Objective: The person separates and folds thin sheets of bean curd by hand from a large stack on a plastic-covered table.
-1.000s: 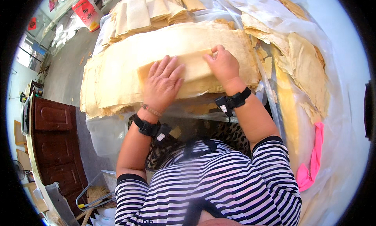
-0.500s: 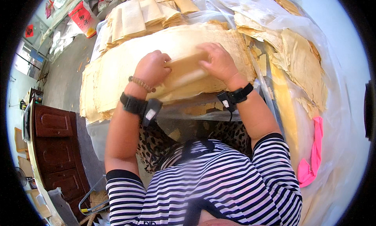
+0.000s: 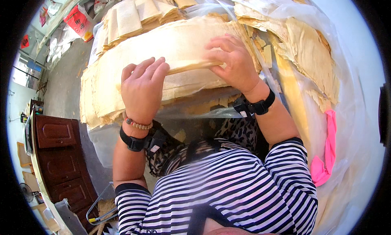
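A dark wooden cabinet (image 3: 59, 159) stands at far left, a red bag (image 3: 78, 21) above it near the upper edge. Next, a broad stack of tan sheets (image 3: 99, 82) lies on the surface, narrow folded sheets (image 3: 130, 15) just beyond. The left hand (image 3: 141, 90), a beaded bracelet (image 3: 139, 124) at its wrist, curls its fingers over one end of a tan strip (image 3: 189, 67) above the stack; its hidden thumb leaves the grip unclear. The right hand (image 3: 236, 66), fingers slightly blurred, pinches the other end. Torn sheets (image 3: 309, 60) and pink cloth (image 3: 328, 145) lie rightmost.
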The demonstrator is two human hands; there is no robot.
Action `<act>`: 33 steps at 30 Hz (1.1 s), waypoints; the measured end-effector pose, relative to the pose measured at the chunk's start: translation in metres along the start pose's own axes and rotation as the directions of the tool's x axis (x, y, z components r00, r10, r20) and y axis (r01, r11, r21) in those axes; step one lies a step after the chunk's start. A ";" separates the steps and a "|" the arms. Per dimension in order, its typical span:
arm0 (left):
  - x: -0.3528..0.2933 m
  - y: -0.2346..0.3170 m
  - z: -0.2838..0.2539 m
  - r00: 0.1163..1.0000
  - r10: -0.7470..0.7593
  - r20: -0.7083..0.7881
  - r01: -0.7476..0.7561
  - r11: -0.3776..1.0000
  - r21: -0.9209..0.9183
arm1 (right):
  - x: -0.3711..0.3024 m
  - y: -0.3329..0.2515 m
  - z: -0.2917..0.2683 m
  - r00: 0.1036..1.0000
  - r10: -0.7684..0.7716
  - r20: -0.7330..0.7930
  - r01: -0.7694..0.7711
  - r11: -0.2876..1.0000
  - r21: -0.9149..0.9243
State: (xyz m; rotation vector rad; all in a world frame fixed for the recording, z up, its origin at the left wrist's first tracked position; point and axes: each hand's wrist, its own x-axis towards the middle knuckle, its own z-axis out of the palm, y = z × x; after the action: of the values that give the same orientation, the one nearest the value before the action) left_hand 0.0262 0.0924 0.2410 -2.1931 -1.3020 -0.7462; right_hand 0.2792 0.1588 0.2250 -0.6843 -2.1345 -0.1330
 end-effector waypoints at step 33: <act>0.007 -0.043 -0.013 0.872 -0.182 0.455 0.474 0.548 -0.689 | -0.086 0.007 -0.031 0.630 0.769 0.107 -0.433 0.233 0.871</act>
State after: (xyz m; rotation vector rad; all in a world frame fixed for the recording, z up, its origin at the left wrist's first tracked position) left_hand -0.0118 0.1067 0.2610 -2.8890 -1.8606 -1.3609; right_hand 0.3457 0.1176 0.1768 -0.7540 -1.1364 1.1226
